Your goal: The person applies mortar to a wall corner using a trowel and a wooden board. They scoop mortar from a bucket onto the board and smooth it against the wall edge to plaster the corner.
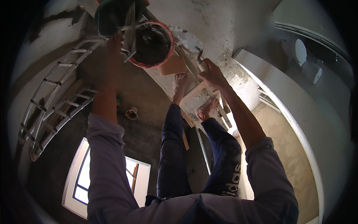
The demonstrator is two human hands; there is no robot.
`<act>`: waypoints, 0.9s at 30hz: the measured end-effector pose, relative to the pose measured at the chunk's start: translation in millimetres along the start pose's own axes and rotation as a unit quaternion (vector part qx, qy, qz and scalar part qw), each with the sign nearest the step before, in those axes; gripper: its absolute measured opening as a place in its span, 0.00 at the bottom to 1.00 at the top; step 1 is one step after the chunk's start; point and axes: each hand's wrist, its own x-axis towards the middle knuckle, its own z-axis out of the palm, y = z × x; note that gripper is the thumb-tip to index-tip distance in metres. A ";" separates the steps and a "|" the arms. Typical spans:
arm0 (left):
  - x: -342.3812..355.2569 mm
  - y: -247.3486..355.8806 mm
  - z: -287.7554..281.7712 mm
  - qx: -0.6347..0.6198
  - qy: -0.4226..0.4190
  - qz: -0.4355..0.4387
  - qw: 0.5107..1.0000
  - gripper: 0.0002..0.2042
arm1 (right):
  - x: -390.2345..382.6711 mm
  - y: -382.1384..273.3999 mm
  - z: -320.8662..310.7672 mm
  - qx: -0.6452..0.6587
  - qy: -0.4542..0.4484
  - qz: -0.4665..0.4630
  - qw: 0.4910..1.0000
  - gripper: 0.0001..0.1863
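My right hand (213, 75) is closed round the pale handle of a trowel (201, 64). The trowel's bent neck reaches up to whitish, wet-looking material, and its blade is hard to make out there. Up at the left, my left hand (115, 42) is blurred, its fingers seemingly closed beside a grey, flat-edged piece (130, 35) seen nearly edge-on. What that hand grips is unclear. Right of it stands a red-rimmed bucket (153, 44) with dark, wet-looking contents. A dark green container (112, 16) is just beyond my left hand.
My bare feet stand on a splattered plank platform (194, 98); a brown block (173, 65) lies by the bucket. Below are a small pot (131, 113) and a metal bar (203, 151). A folding ladder (46, 87) is at left, a white-edged wall (276, 99) at right.
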 end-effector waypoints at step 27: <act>-9.9 13.2 57.0 0.262 0.135 0.169 0.941 0.35 | -6.9 222.9 125.3 0.115 0.204 0.189 0.954 0.20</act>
